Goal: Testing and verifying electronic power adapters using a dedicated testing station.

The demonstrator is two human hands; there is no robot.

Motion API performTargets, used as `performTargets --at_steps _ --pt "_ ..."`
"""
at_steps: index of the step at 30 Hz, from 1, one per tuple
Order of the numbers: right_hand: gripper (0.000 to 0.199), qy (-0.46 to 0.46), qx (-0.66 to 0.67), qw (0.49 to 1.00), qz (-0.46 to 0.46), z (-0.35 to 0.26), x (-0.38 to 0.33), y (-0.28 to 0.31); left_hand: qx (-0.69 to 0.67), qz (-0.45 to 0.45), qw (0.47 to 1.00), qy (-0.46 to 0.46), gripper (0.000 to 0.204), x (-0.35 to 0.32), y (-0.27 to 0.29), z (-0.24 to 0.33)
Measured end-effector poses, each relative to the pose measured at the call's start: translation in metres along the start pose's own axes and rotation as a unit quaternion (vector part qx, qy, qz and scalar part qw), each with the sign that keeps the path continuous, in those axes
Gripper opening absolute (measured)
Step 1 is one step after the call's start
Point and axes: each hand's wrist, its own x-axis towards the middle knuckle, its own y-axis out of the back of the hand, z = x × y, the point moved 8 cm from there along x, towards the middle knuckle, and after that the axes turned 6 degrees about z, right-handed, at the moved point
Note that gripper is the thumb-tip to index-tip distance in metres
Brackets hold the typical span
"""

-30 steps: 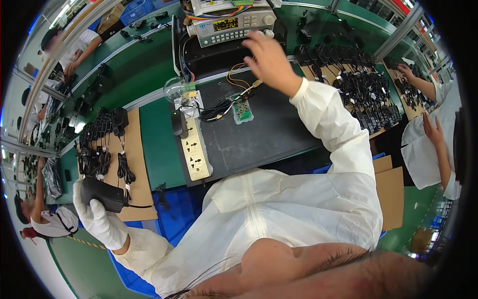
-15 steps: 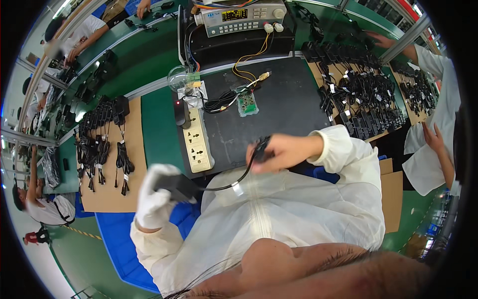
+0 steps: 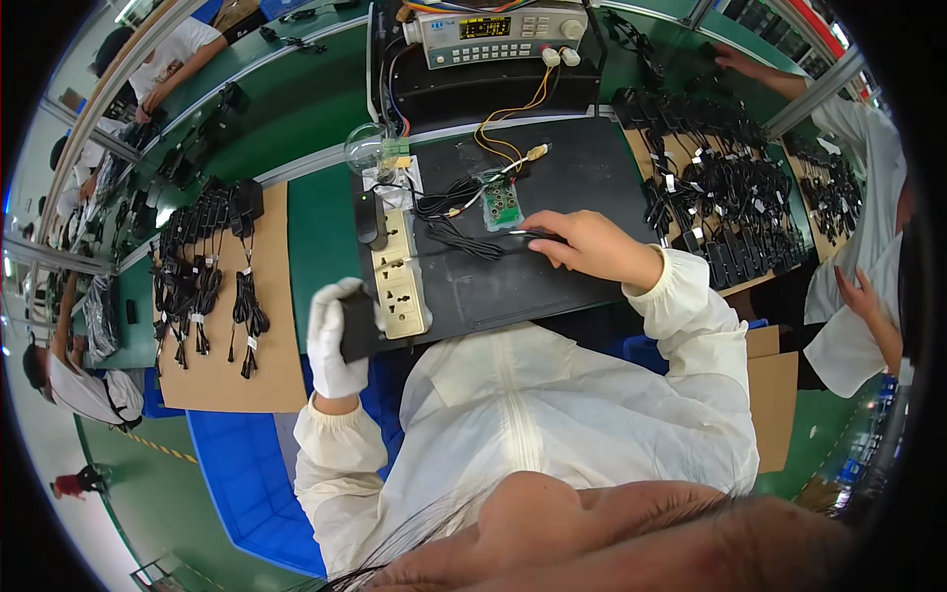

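My left hand (image 3: 333,340), in a white glove, is wrapped round a black power adapter (image 3: 359,324) beside the near end of the cream power strip (image 3: 402,314). My bare right hand (image 3: 590,247) pinches the end of a black cable (image 3: 466,240), with a light metallic tip showing at the fingers. That tip is just below a green circuit board (image 3: 503,205); whether it touches the board I cannot tell. Another black adapter (image 3: 370,221), with a small green light, sits at the strip's far end. A bundled black cable (image 3: 439,201) lies between strip and board.
A bench instrument (image 3: 498,35) with a lit display stands at the back, a glass bulb (image 3: 365,148) at its left. Adapters with cables lie on cardboard at left (image 3: 276,345) and right (image 3: 646,158). A blue bin (image 3: 247,493) stands lower left. Other people work nearby.
My right hand has moved forward to the circuit board with the cable end. My left hand has brought the adapter beside the power strip. The plugged-in adapter's light has turned from red to green.
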Motion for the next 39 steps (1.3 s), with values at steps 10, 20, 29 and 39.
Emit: performTargets --at_steps 10,20,29,39 --pt "0.028 -0.123 0.212 0.947 -0.21 0.027 -0.007 -0.046 0.047 0.161 0.981 -0.101 0.018 0.025 0.022 -0.016" --pt "0.014 0.071 0.136 0.981 -0.12 0.015 -0.003 -0.036 0.247 0.172 0.945 -0.126 0.015 0.039 0.006 -0.01" --pt "0.019 0.18 -0.229 0.918 0.27 0.012 0.011 0.03 0.352 0.102 0.924 -0.114 0.023 0.055 0.004 -0.024" --pt "0.017 0.105 -0.03 0.954 0.28 0.055 0.062 0.005 0.209 0.019 0.977 -0.041 0.062 0.105 0.019 -0.02"
